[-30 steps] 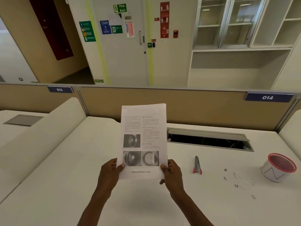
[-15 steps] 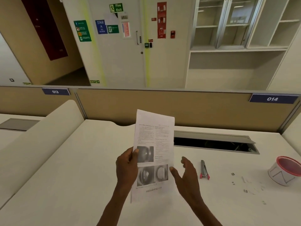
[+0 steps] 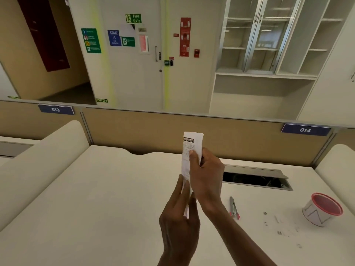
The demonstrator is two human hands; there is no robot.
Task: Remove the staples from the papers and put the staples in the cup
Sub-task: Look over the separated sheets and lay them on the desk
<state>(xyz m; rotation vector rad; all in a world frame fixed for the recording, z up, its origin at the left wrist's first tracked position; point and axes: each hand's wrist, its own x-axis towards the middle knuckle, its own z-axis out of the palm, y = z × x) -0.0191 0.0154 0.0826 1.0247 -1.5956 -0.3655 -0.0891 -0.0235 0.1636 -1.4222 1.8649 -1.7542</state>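
Observation:
I hold the stapled papers [image 3: 189, 148] upright and nearly edge-on above the middle of the desk. My left hand [image 3: 179, 217] grips their lower edge. My right hand [image 3: 206, 175] grips them higher up, thumb on the printed side. A staple remover [image 3: 234, 207] with a pink tip lies on the desk just right of my right wrist. Several loose staples [image 3: 276, 225] are scattered on the desk further right. The white cup [image 3: 322, 209] with a red rim stands at the right edge, apart from both hands. No staple in the papers is visible.
The white desk [image 3: 96, 198] has an open cable slot [image 3: 255, 178] behind the remover. A tan divider panel [image 3: 153, 129] runs along the back. Rounded side partitions [image 3: 38, 160] rise on the left and right.
The papers have turned from facing me to nearly edge-on. My right hand let go of the bottom edge, opened, then took hold higher up. My left hand has kept its grip.

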